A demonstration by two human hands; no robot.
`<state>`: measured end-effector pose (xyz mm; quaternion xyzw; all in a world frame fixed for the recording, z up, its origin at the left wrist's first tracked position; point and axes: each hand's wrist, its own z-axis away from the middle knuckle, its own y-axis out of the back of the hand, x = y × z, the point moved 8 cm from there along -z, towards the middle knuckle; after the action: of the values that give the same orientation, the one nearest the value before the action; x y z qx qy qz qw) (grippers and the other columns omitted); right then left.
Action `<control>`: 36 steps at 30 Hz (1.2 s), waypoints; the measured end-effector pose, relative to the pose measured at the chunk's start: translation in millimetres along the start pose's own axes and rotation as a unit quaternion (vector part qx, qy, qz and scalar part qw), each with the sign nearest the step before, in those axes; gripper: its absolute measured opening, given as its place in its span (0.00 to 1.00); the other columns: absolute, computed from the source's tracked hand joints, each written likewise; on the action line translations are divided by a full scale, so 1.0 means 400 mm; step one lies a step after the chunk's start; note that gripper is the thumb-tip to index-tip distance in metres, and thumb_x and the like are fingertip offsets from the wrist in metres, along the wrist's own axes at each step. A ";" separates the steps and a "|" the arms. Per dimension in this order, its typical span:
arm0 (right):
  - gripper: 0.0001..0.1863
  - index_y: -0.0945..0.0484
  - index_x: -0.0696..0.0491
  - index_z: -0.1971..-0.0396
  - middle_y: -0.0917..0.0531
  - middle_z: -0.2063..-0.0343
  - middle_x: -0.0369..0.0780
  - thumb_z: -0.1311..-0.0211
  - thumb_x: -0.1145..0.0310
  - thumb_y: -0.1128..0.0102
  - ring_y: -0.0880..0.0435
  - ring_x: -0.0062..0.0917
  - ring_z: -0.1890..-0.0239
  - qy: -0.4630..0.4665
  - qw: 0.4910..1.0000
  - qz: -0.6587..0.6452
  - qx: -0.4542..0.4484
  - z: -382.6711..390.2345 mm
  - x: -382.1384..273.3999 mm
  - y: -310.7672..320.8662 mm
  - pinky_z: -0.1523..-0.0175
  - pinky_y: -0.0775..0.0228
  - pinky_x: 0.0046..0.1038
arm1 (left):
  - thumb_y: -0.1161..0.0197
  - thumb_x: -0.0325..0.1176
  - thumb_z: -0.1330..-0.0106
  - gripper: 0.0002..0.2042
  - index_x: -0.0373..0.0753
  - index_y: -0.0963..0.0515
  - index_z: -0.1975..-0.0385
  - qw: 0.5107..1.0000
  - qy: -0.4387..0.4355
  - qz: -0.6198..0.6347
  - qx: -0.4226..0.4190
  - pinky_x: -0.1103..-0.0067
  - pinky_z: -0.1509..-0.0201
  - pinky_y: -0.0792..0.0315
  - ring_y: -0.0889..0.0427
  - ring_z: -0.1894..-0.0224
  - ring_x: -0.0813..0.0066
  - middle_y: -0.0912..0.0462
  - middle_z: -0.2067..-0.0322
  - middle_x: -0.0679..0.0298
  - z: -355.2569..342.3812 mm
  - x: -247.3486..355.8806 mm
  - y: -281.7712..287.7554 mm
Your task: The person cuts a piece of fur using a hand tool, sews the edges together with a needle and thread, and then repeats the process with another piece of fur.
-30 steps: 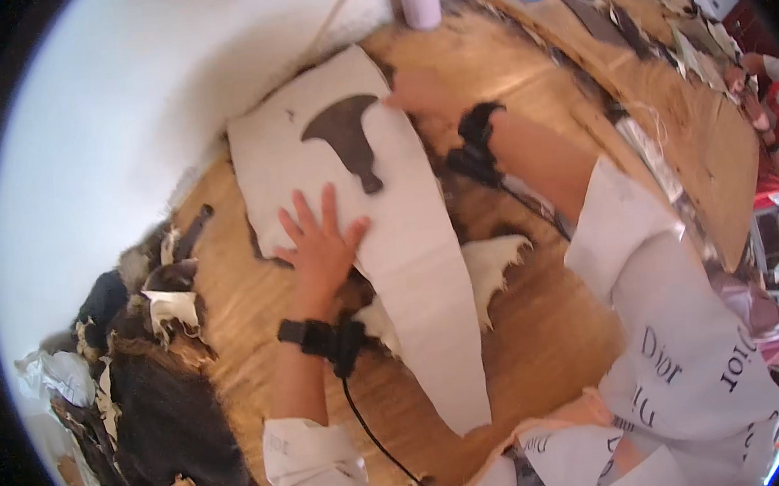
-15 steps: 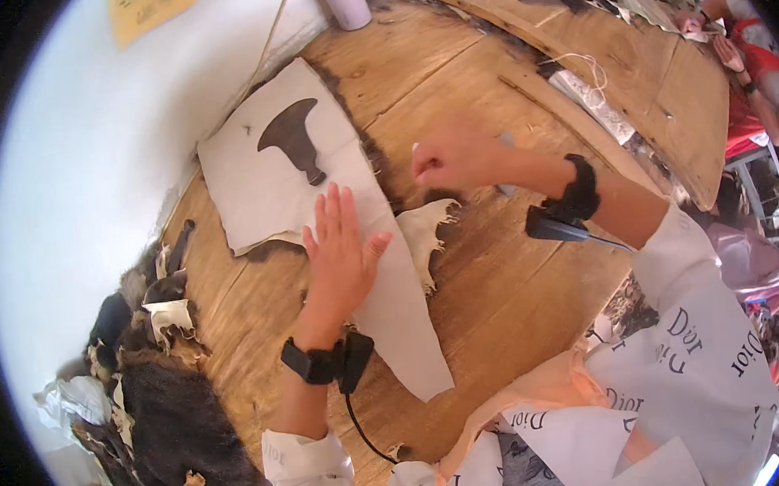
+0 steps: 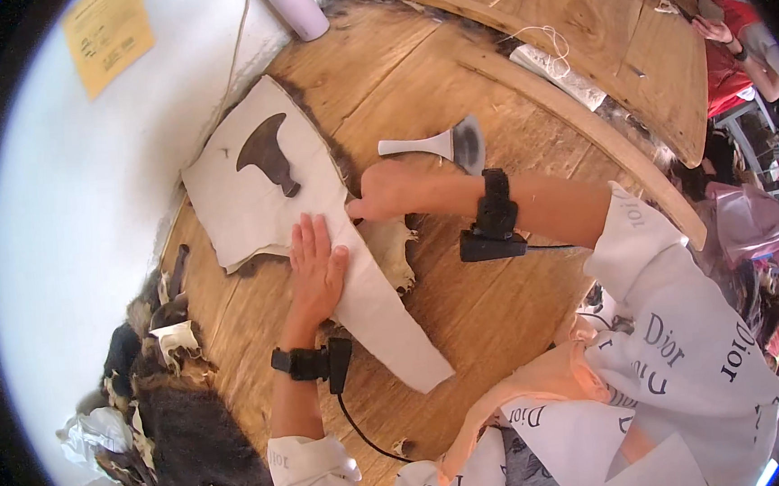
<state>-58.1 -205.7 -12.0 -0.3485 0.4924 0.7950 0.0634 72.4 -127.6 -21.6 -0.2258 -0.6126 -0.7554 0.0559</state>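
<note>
A long pale hide [image 3: 365, 285], with dark fur showing along its edges, lies skin side up on the wooden table. My left hand [image 3: 316, 271] presses flat on its middle, fingers stretched out. At the hide's right edge is my right hand [image 3: 381, 192], fingers curled closed; whatever is between them is hidden. On the hide's far part rests a dark fan-shaped blade [image 3: 266, 157]. Just beyond my right hand a second fan-shaped blade with a white handle [image 3: 432, 144] lies on the wood. A ragged pale scrap [image 3: 394, 250] sticks out from beside the hide below my right hand.
Dark fur pieces [image 3: 181, 429] and scraps are heaped at the left. A dark-handled tool [image 3: 179, 268] lies by the wall. At the back stands a pink cylinder [image 3: 294, 8]. Wooden boards [image 3: 598, 120] run along the right. Another person's hand [image 3: 713, 29] shows far right.
My right hand has come left and down to the hide's edge, uncovering the white-handled blade. My left hand stays flat on the hide. The whole view has shifted slightly.
</note>
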 end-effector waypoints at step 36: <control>0.17 0.25 0.55 0.71 0.21 0.74 0.44 0.56 0.58 0.38 0.22 0.37 0.65 0.101 0.954 0.182 0.215 0.051 0.156 0.157 0.62 0.31 0.36 | 0.53 0.47 0.37 0.28 0.46 0.48 0.38 0.991 -0.041 -0.107 0.072 0.51 0.38 0.60 0.57 0.35 0.50 0.56 0.36 0.52 0.003 0.110 -0.019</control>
<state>-142.6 -235.9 1.4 -0.3095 0.7104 0.6294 -0.0590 30.7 -116.2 -10.0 -0.1854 -0.6881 -0.7007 -0.0340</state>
